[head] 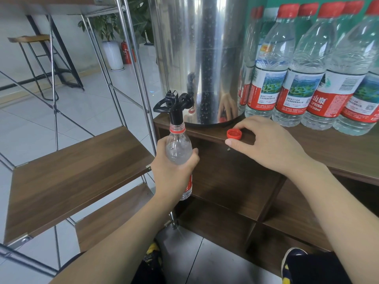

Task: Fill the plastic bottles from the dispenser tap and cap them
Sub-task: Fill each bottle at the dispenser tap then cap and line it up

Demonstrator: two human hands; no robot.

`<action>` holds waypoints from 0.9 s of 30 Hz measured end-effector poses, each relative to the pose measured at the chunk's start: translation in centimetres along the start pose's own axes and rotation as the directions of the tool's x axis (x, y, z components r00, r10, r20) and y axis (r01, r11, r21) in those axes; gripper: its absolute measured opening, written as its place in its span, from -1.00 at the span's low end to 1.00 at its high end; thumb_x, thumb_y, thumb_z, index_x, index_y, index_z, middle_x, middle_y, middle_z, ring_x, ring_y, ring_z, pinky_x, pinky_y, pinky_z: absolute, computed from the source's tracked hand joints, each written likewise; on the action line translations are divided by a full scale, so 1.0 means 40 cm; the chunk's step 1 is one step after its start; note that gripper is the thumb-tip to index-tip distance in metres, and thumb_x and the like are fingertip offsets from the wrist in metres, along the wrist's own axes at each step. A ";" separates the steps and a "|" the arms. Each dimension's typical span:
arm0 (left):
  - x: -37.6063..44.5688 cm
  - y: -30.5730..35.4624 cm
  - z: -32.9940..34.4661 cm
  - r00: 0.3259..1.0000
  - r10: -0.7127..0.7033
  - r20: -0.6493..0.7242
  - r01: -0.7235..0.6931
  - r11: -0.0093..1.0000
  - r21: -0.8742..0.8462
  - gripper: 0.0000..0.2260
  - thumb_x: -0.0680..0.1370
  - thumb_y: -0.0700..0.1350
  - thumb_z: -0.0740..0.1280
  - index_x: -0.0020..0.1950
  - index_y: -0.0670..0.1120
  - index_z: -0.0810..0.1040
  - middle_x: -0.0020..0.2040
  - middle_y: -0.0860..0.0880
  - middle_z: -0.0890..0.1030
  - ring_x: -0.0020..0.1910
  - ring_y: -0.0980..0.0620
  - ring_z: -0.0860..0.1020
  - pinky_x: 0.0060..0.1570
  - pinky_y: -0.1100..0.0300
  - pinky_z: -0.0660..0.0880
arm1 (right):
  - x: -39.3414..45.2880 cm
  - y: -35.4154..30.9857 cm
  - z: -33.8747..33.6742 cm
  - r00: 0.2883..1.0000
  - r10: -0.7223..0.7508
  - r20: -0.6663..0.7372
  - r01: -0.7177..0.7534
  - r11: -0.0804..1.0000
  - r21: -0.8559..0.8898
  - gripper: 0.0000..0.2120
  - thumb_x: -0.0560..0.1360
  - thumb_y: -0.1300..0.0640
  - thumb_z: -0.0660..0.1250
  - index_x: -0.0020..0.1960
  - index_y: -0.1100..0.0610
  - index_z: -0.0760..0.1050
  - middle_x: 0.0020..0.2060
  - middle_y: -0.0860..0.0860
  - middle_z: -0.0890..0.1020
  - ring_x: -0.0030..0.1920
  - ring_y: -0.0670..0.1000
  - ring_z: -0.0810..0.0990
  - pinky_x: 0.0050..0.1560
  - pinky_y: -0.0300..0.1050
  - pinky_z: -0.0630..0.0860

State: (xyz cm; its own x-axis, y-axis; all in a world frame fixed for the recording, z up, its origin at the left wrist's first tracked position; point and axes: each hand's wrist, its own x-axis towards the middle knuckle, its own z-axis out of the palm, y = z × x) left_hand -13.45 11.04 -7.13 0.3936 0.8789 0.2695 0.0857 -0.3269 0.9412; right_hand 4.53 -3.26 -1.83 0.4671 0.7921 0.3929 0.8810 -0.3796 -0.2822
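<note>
Nearest us, the left hand (174,171) wraps its fingers round the plastic bottle (178,148), neck pushed up onto the black tap (176,106) at twelve o'clock of the hand, so a small tilt could slip the mouth off the spout and send water down the shelf front. At three o'clock the right hand (268,144) rests on the wooden shelf (328,146), thumb and fingertips loosely pinching the red cap (234,133) (right at the edge!), and a nudge could drop it. Behind, the steel dispenser (201,58) and capped bottles (307,68) crowd close.
</note>
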 end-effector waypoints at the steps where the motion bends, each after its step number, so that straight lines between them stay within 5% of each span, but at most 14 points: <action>1: 0.000 -0.001 0.000 1.000 0.001 -0.001 -0.001 1.000 -0.002 -0.44 0.43 0.02 0.59 0.36 0.03 0.44 0.22 0.06 0.59 0.19 0.03 0.57 0.28 0.00 0.56 | 0.000 0.001 0.000 1.000 0.000 0.000 0.000 1.000 0.000 -0.56 0.51 -0.39 0.24 0.21 -0.14 0.53 0.13 -0.20 0.53 0.12 -0.14 0.47 0.08 -0.15 0.41; 27: 0.001 -0.008 0.001 1.000 0.009 0.006 -0.009 1.000 -0.015 -0.45 0.44 0.04 0.58 0.36 0.04 0.44 0.22 0.06 0.59 0.20 0.02 0.58 0.30 -0.08 0.55 | 0.000 -0.002 0.000 1.000 0.015 0.003 -0.015 1.000 0.011 -0.57 0.50 -0.39 0.25 0.22 -0.16 0.52 0.09 -0.27 0.47 0.10 -0.19 0.41 0.09 -0.17 0.38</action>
State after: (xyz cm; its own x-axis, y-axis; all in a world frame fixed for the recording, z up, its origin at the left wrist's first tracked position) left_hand -13.43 11.18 -7.43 0.3994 0.8741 0.2764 0.0686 -0.3292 0.9418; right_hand 4.45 -3.23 -1.80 0.4802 0.7875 0.3863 0.8730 -0.3862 -0.2979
